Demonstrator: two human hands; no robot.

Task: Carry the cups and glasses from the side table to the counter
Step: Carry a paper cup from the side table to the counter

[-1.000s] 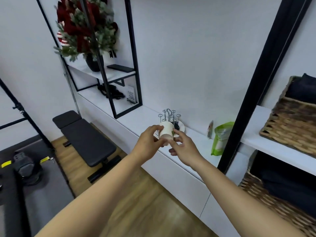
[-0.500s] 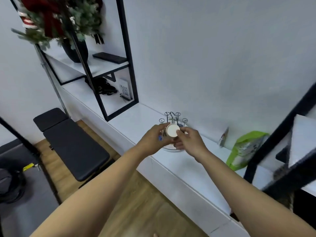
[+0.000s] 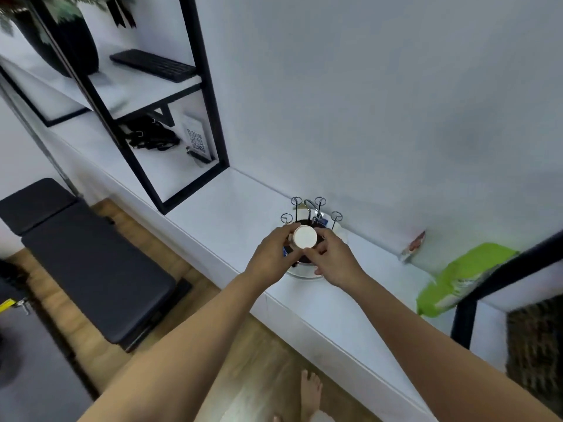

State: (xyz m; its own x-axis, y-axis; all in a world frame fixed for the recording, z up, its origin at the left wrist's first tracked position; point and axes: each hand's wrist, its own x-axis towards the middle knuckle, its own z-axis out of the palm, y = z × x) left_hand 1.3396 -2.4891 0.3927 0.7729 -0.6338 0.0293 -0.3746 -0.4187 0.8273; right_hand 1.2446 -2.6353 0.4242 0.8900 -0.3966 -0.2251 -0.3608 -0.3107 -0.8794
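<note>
Fingers (image 3: 283, 236) of both hands are pinching one white cup (image 3: 305, 236), upside down over the wire rack (image 3: 310, 213): left hand (image 3: 271, 260), right hand (image 3: 333, 260). I'm counting four looped prongs. Counter (image 3: 231, 214) is lying open leftward; one green bag (image 3: 460, 278) is sitting right.

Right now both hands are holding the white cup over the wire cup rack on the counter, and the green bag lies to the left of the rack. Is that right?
Not quite. In the head view the green bag lies to the right of the wire cup rack, not the left. The rest stands: the left hand and right hand both hold the white cup over the rack on the counter.
</note>
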